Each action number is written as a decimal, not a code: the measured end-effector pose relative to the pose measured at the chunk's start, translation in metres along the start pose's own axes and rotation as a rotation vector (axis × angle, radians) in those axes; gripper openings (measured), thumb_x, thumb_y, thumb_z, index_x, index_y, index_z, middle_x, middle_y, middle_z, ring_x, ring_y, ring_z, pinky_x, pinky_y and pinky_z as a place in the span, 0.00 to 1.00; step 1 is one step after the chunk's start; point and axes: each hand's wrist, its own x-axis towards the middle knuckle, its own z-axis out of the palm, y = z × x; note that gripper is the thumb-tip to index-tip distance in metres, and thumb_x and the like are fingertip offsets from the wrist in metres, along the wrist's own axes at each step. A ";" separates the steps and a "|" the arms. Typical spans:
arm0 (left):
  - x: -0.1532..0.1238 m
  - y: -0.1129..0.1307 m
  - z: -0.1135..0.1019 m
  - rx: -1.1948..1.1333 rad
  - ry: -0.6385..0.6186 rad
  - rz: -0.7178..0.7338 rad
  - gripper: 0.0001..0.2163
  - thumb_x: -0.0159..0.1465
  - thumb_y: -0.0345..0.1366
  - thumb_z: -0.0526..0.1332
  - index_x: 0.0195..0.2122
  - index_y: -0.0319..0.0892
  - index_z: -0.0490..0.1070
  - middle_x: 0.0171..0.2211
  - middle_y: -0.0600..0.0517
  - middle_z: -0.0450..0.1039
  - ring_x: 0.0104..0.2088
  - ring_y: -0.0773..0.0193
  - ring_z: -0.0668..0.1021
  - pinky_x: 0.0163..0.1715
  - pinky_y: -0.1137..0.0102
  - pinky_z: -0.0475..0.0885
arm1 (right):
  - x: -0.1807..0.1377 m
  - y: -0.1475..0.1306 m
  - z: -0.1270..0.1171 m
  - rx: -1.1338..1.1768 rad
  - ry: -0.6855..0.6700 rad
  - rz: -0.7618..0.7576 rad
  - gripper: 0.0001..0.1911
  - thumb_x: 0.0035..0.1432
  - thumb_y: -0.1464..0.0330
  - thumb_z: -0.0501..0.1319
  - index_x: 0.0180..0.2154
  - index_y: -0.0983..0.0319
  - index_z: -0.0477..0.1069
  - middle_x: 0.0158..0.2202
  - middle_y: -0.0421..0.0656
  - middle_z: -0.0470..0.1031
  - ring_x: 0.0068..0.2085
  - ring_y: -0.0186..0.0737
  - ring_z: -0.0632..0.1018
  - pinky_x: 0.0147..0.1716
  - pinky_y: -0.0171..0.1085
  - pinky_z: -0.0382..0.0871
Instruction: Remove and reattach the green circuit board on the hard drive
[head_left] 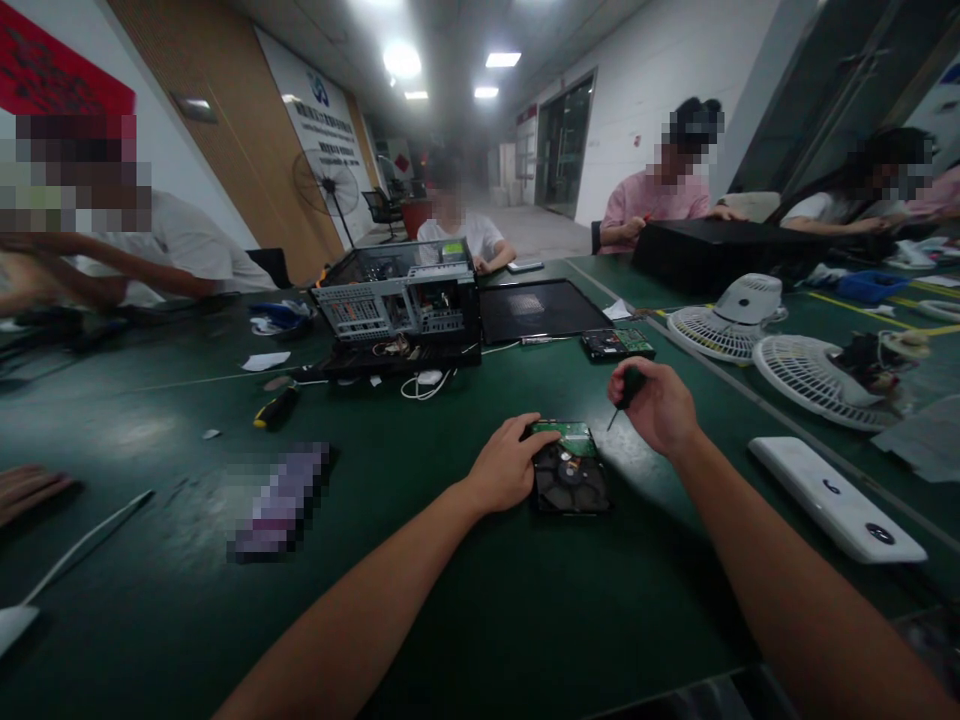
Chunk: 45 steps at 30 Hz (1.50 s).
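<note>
A hard drive (574,485) lies on the green table with its green circuit board facing up. My left hand (506,465) grips its left side, fingers reaching over the top edge and the board. To the right of the drive and raised above the table is my right hand (660,405), closed around a screwdriver (630,388) with a dark handle. Its thin shaft points down and left, with the tip apart from the drive. A second circuit-board device (619,344), much like a hard drive, lies farther back.
An opened computer case (397,310) stands at the back, beside a black panel (544,308). White fan parts (817,380) and a white oblong device (836,498) are on the right. On the left lie a yellow-black tool (276,407) and a blurred phone-like object (283,500). Several people sit around.
</note>
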 end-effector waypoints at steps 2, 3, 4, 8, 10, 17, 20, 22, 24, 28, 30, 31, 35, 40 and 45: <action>0.000 -0.001 0.000 0.000 0.002 0.002 0.29 0.63 0.25 0.57 0.66 0.48 0.68 0.70 0.44 0.58 0.69 0.49 0.63 0.68 0.51 0.62 | -0.004 -0.003 0.005 0.006 -0.002 -0.050 0.16 0.59 0.51 0.47 0.34 0.55 0.60 0.31 0.45 0.63 0.35 0.46 0.70 0.38 0.44 0.68; 0.000 -0.001 0.001 0.000 0.001 0.003 0.29 0.64 0.25 0.57 0.66 0.48 0.68 0.70 0.44 0.58 0.69 0.49 0.63 0.68 0.51 0.62 | -0.006 -0.004 0.008 -0.011 -0.005 -0.068 0.17 0.59 0.50 0.46 0.33 0.55 0.58 0.31 0.45 0.62 0.36 0.47 0.70 0.38 0.45 0.68; 0.000 -0.001 0.001 0.000 0.000 0.004 0.29 0.64 0.25 0.57 0.66 0.49 0.68 0.70 0.44 0.58 0.69 0.49 0.63 0.68 0.51 0.63 | -0.007 -0.005 0.011 -0.030 -0.008 -0.080 0.18 0.58 0.49 0.45 0.33 0.55 0.57 0.31 0.46 0.62 0.36 0.48 0.69 0.39 0.45 0.68; 0.000 -0.002 0.001 0.006 -0.005 0.006 0.29 0.63 0.25 0.58 0.66 0.49 0.67 0.70 0.45 0.57 0.68 0.49 0.63 0.68 0.50 0.63 | -0.012 -0.005 0.018 -0.012 -0.028 -0.089 0.18 0.55 0.47 0.47 0.31 0.55 0.56 0.31 0.46 0.62 0.36 0.49 0.68 0.39 0.46 0.68; 0.000 -0.002 0.001 0.010 -0.004 0.008 0.29 0.63 0.25 0.58 0.66 0.48 0.68 0.70 0.44 0.57 0.68 0.49 0.63 0.68 0.51 0.63 | -0.013 -0.005 0.019 0.046 -0.034 -0.081 0.16 0.57 0.50 0.48 0.30 0.55 0.58 0.30 0.45 0.62 0.34 0.48 0.68 0.38 0.45 0.67; 0.000 -0.003 0.003 0.011 -0.003 0.007 0.29 0.63 0.25 0.58 0.66 0.48 0.67 0.70 0.44 0.57 0.68 0.49 0.64 0.67 0.50 0.63 | -0.010 0.001 0.022 0.357 -0.081 -0.094 0.11 0.58 0.60 0.54 0.27 0.57 0.66 0.27 0.43 0.62 0.31 0.43 0.67 0.33 0.42 0.65; 0.000 -0.003 0.003 0.005 0.003 0.015 0.29 0.63 0.24 0.58 0.66 0.47 0.68 0.70 0.44 0.57 0.68 0.48 0.64 0.67 0.51 0.63 | -0.010 0.003 0.024 0.476 -0.106 -0.103 0.11 0.58 0.63 0.56 0.26 0.58 0.71 0.26 0.42 0.64 0.30 0.41 0.67 0.32 0.41 0.63; 0.000 -0.003 0.003 0.005 0.003 0.016 0.29 0.63 0.24 0.58 0.66 0.48 0.68 0.70 0.44 0.57 0.68 0.48 0.64 0.67 0.50 0.63 | -0.011 0.003 0.025 0.498 -0.121 -0.093 0.11 0.59 0.64 0.56 0.27 0.59 0.72 0.27 0.43 0.67 0.30 0.41 0.69 0.33 0.40 0.63; 0.000 -0.003 0.003 0.006 0.001 0.014 0.29 0.63 0.24 0.58 0.66 0.48 0.68 0.70 0.44 0.57 0.68 0.48 0.64 0.67 0.50 0.63 | -0.013 0.002 0.026 0.498 -0.141 -0.069 0.11 0.59 0.64 0.57 0.29 0.59 0.74 0.28 0.44 0.70 0.32 0.42 0.72 0.35 0.41 0.65; 0.000 -0.003 0.002 0.006 -0.005 0.009 0.29 0.63 0.24 0.58 0.66 0.47 0.68 0.70 0.43 0.57 0.68 0.47 0.64 0.67 0.50 0.63 | -0.015 0.000 0.028 0.485 -0.182 -0.033 0.09 0.60 0.64 0.58 0.31 0.58 0.74 0.26 0.43 0.70 0.30 0.42 0.71 0.34 0.41 0.64; 0.000 -0.003 0.002 0.007 -0.009 0.007 0.29 0.64 0.25 0.58 0.66 0.48 0.68 0.70 0.43 0.57 0.68 0.47 0.64 0.67 0.50 0.63 | -0.015 0.001 0.028 0.487 -0.193 -0.037 0.11 0.61 0.63 0.57 0.31 0.59 0.75 0.24 0.41 0.66 0.28 0.40 0.68 0.31 0.40 0.61; 0.000 -0.003 0.002 0.006 -0.011 0.007 0.28 0.64 0.25 0.58 0.66 0.48 0.68 0.70 0.43 0.57 0.68 0.47 0.64 0.67 0.50 0.63 | -0.015 0.001 0.028 0.493 -0.198 -0.037 0.13 0.61 0.63 0.56 0.31 0.59 0.76 0.23 0.41 0.65 0.28 0.39 0.67 0.30 0.39 0.60; 0.000 -0.004 0.003 0.010 -0.009 0.006 0.29 0.63 0.24 0.58 0.66 0.49 0.67 0.70 0.44 0.57 0.68 0.48 0.64 0.68 0.49 0.62 | -0.014 0.003 0.026 0.528 -0.220 -0.028 0.19 0.62 0.59 0.52 0.31 0.61 0.78 0.24 0.43 0.64 0.29 0.40 0.66 0.30 0.41 0.60; 0.000 -0.004 0.003 0.011 0.001 0.020 0.29 0.63 0.25 0.58 0.66 0.48 0.68 0.70 0.44 0.57 0.68 0.49 0.64 0.67 0.50 0.63 | -0.014 0.002 0.026 0.522 -0.207 -0.004 0.16 0.61 0.62 0.54 0.30 0.60 0.77 0.27 0.44 0.67 0.30 0.41 0.68 0.32 0.41 0.62; 0.000 -0.003 0.003 0.010 0.006 0.019 0.28 0.64 0.25 0.58 0.66 0.47 0.68 0.69 0.43 0.58 0.68 0.48 0.64 0.67 0.50 0.63 | -0.013 0.004 0.028 0.509 -0.193 -0.029 0.16 0.61 0.63 0.54 0.30 0.60 0.77 0.29 0.45 0.70 0.31 0.42 0.71 0.34 0.41 0.64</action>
